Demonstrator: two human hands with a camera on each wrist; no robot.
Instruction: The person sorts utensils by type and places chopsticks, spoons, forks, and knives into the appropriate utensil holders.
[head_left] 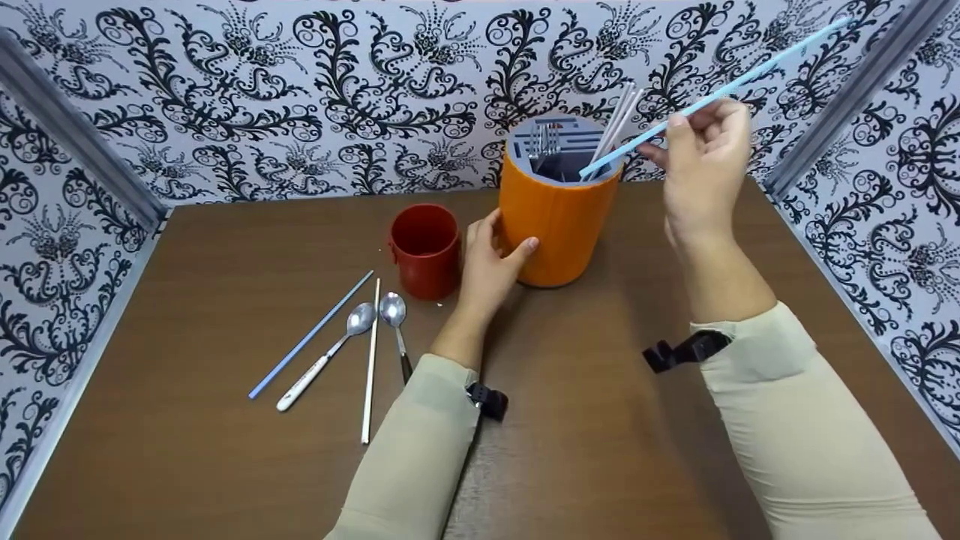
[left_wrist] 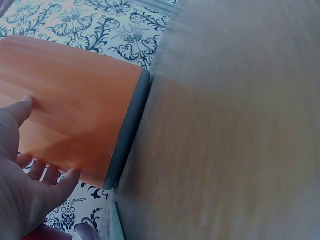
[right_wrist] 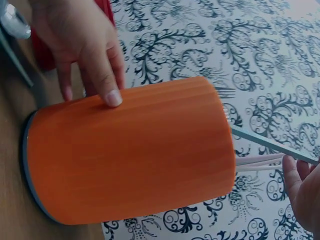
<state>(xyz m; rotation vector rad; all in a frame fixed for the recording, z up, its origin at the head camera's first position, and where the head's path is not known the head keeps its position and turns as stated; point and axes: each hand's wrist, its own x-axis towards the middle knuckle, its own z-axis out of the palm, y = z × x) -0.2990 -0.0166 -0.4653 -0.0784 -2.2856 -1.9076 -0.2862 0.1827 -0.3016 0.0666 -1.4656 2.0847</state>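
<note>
The head view is looking down at the table; both wrist views, closer, are sharing the holder

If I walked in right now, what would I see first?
Probably the big orange holder, standing toward the back of the table, with the left hand gripping its side. Next, the light blue stick that the right hand pinches, slanting up to the right from the top. Then the red cup, just left of them in the head view.
</note>
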